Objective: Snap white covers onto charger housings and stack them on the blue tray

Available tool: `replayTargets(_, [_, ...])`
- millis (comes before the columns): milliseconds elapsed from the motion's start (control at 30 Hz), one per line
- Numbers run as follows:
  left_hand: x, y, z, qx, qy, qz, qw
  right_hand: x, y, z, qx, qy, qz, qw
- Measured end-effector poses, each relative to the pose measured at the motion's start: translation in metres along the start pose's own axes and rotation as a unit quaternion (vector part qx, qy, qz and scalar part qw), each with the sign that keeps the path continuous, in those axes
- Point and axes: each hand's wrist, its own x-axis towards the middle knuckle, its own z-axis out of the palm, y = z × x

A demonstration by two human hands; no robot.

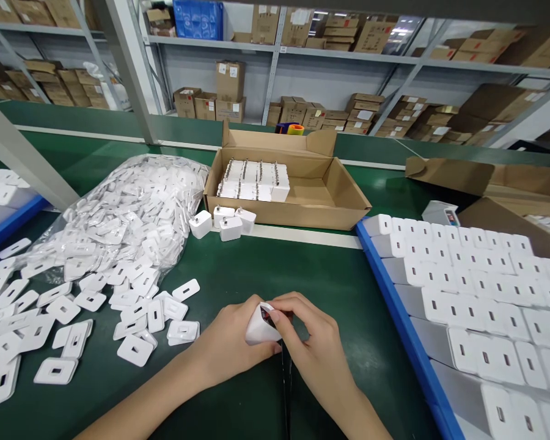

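Near the table's front, my left hand is closed round a white plug charger housing, with thumb and fingers along its sides. One end of the housing is uncovered, showing dark and reddish parts inside. My right hand is closed at that end, thumb pressed on its edge and fingers curled behind. Whether it also pinches a small part is hidden. Below the hands hangs a thin, dark, shiny strip; where its top ends cannot be seen. Left of my hands lie loose white end covers with slots.
A clear bag of white covers slumps at left. Several chargers stand before an open cardboard box partly filled with chargers. A blue-rimmed tray of chargers lines the right side, near another carton. A grey post rises at left.
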Motion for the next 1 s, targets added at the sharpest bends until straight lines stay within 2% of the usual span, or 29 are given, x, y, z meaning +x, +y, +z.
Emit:
replayTargets(167, [-0.003, 0.000, -0.002, 0.023, -0.018, 0.010, 1.000, 0.003, 0.000, 0.001, 0.001, -0.001, 0.007, 1.000])
replayTargets(433, [-0.007, 0.003, -0.002, 0.054, -0.046, 0.061, 0.996, 0.003, 0.006, 0.005, -0.023, -0.013, 0.020, 0.999])
replayTargets(533, [-0.007, 0.004, -0.002, 0.028, -0.043, 0.061, 0.997, 0.003, 0.007, 0.007, -0.034, -0.001, -0.003, 0.999])
replayTargets(700, [-0.006, 0.006, -0.003, -0.068, -0.011, 0.040, 0.997, 0.004, 0.006, -0.001, -0.033, 0.062, -0.017, 0.997])
replayTargets(867, [-0.005, 0.007, -0.007, -0.127, -0.017, 0.063, 0.990, 0.004, 0.007, -0.006, -0.020, 0.022, -0.048, 0.998])
replayTargets(1000, [-0.005, 0.005, -0.005, -0.135, -0.011, 0.069, 0.988, 0.002, 0.006, -0.003, -0.007, 0.039, -0.055, 0.998])
